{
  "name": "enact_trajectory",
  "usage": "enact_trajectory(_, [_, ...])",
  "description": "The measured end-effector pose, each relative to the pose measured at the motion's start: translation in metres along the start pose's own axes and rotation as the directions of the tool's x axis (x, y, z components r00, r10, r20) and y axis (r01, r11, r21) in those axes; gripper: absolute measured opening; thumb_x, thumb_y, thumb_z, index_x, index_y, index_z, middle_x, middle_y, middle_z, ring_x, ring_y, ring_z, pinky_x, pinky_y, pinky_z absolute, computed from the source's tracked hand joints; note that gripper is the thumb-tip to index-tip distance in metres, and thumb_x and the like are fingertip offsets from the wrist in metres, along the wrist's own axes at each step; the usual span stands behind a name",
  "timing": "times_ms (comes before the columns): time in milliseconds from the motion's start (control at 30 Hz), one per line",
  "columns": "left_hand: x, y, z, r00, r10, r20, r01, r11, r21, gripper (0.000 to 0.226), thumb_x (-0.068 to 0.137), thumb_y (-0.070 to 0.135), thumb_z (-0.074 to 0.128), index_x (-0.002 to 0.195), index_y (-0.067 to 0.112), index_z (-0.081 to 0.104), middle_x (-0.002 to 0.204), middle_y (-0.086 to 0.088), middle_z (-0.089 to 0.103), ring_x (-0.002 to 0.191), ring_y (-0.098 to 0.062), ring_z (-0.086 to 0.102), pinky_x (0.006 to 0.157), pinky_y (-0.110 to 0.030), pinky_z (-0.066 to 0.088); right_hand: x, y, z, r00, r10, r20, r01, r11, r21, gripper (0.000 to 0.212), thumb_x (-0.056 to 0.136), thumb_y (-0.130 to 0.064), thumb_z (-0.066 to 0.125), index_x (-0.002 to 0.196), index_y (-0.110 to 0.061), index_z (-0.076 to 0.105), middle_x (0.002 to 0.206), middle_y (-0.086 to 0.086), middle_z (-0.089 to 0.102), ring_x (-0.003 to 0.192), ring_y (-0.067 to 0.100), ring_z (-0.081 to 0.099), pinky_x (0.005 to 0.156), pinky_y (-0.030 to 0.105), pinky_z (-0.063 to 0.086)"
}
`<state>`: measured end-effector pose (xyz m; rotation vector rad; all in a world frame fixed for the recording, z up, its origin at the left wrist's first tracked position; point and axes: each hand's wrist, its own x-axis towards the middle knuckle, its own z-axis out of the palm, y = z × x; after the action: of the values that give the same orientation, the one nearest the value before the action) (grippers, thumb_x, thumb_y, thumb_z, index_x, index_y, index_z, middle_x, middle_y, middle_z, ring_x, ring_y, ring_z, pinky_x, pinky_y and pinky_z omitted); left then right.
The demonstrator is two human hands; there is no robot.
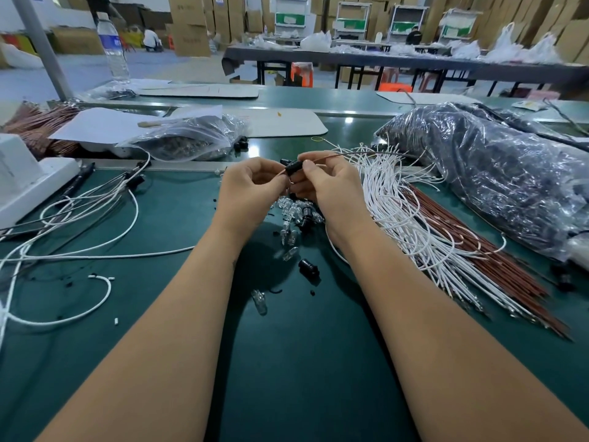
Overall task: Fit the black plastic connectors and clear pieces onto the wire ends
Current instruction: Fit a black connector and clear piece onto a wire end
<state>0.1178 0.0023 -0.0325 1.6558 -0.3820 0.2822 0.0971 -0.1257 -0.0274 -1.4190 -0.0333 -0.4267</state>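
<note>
Right above the pile of clear pieces (298, 212), both hands pinch one black connector (292, 169): left hand (251, 186) and right hand (325, 183) at opposite ends, its brown wire (366, 154) running rightward.

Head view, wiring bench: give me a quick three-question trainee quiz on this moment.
1. True or false: both hands are on the black connector.
2. Which colour wire runs from it? A) red-brown B) blue
3. Fill in: the loose clear pieces lie on the green ____.

Key: 1 true: left hand and right hand pinch it. 2 A, the red-brown wire. 3 table.
</note>
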Motion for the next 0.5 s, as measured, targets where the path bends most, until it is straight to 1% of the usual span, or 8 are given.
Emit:
enact_trajectory(100, [-0.001, -0.002, 0.002, 0.996, 0.084, -0.024, -0.078, 0.982, 0.169, 0.006, 0.086, 0.006, 0.067, 0.084, 0.013, 0.067, 0.072, -0.005, 0.068, 0.065, -0.016, 0.062, 0.067, -0.03, 0.054, 0.0, 0.0, -0.001, 0.997, 0.062, 0.038, -0.062, 0.998, 0.015, 0.007, 0.092, -0.007, 0.058, 0.095, -0.008, 0.065, 0.071, 0.007, 0.069, 0.062, 0.019, 0.064, 0.06, 0.027, 0.053])
enact_trajectory(200, [0.002, -0.006, 0.0, 0.99, 0.143, 0.011, -0.14, 0.945, 0.295, 0.006, 0.089, 0.006, 0.063, 0.092, 0.011, 0.065, 0.079, 0.001, 0.067, 0.081, -0.02, 0.065, 0.076, -0.028, 0.052, -0.001, 0.002, 0.0, 0.995, 0.05, 0.09, -0.042, 0.995, -0.088, 0.005, 0.09, -0.008, 0.065, 0.087, -0.011, 0.067, 0.067, 0.003, 0.068, 0.055, 0.013, 0.063, 0.056, 0.022, 0.052])
enact_trajectory(233, [0.004, -0.009, -0.001, 0.989, 0.146, 0.019, -0.142, 0.909, 0.391, 0.007, 0.09, 0.008, 0.061, 0.095, 0.012, 0.065, 0.083, 0.001, 0.066, 0.088, -0.021, 0.063, 0.079, -0.029, 0.049, -0.001, 0.002, 0.0, 0.996, 0.036, 0.08, -0.026, 0.993, -0.116, 0.008, 0.09, -0.006, 0.065, 0.084, -0.011, 0.067, 0.067, 0.002, 0.067, 0.054, 0.012, 0.063, 0.055, 0.022, 0.053])
enact_trajectory(267, [0.006, -0.012, -0.003, 0.99, 0.139, 0.003, -0.12, 0.842, 0.526, 0.009, 0.092, 0.011, 0.058, 0.099, 0.014, 0.064, 0.089, -0.001, 0.066, 0.096, -0.024, 0.059, 0.082, -0.031, 0.044, 0.0, 0.002, -0.001, 0.998, 0.025, 0.055, -0.018, 0.992, -0.126, 0.009, 0.09, -0.005, 0.065, 0.083, -0.011, 0.066, 0.067, 0.001, 0.067, 0.053, 0.011, 0.063, 0.055, 0.022, 0.053])
enact_trajectory(300, [0.009, -0.017, -0.007, 0.993, 0.113, -0.041, -0.058, 0.749, 0.66, 0.012, 0.094, 0.014, 0.055, 0.102, 0.016, 0.062, 0.097, -0.004, 0.064, 0.105, -0.025, 0.052, 0.085, -0.033, 0.036, 0.001, 0.002, -0.002, 1.0, 0.022, 0.022, -0.019, 0.993, -0.117, 0.009, 0.09, -0.005, 0.064, 0.083, -0.011, 0.066, 0.067, 0.001, 0.066, 0.054, 0.011, 0.064, 0.055, 0.022, 0.053])
enact_trajectory(367, [0.012, -0.024, -0.02, 0.982, 0.009, -0.186, 0.144, 0.598, 0.788, 0.017, 0.092, 0.014, 0.05, 0.105, 0.021, 0.06, 0.108, -0.005, 0.061, 0.113, -0.024, 0.038, 0.085, -0.036, 0.024, 0.004, 0.001, -0.007, 0.998, 0.05, -0.05, -0.052, 0.998, -0.036, 0.008, 0.091, -0.005, 0.063, 0.085, -0.01, 0.065, 0.067, 0.0, 0.066, 0.056, 0.011, 0.064, 0.057, 0.023, 0.054])
enact_trajectory(433, [0.012, -0.028, -0.034, 0.948, -0.082, -0.308, 0.303, 0.528, 0.793, 0.022, 0.088, 0.012, 0.048, 0.103, 0.021, 0.06, 0.114, -0.005, 0.059, 0.115, -0.025, 0.032, 0.088, -0.04, 0.024, 0.005, 0.0, -0.011, 0.994, 0.078, -0.081, -0.072, 0.994, 0.077, 0.006, 0.091, -0.003, 0.063, 0.087, -0.008, 0.065, 0.067, 0.002, 0.066, 0.059, 0.013, 0.064, 0.06, 0.023, 0.055])
enact_trajectory(500, [0.011, -0.027, -0.038, 0.924, -0.086, -0.374, 0.361, 0.518, 0.775, 0.024, 0.083, 0.008, 0.047, 0.101, 0.019, 0.057, 0.114, -0.005, 0.058, 0.116, -0.027, 0.032, 0.089, -0.041, 0.024, 0.006, 0.001, -0.013, 0.994, 0.074, -0.076, -0.065, 0.991, 0.115, 0.006, 0.09, -0.002, 0.063, 0.089, -0.007, 0.066, 0.068, 0.002, 0.067, 0.061, 0.014, 0.064, 0.063, 0.024, 0.055])
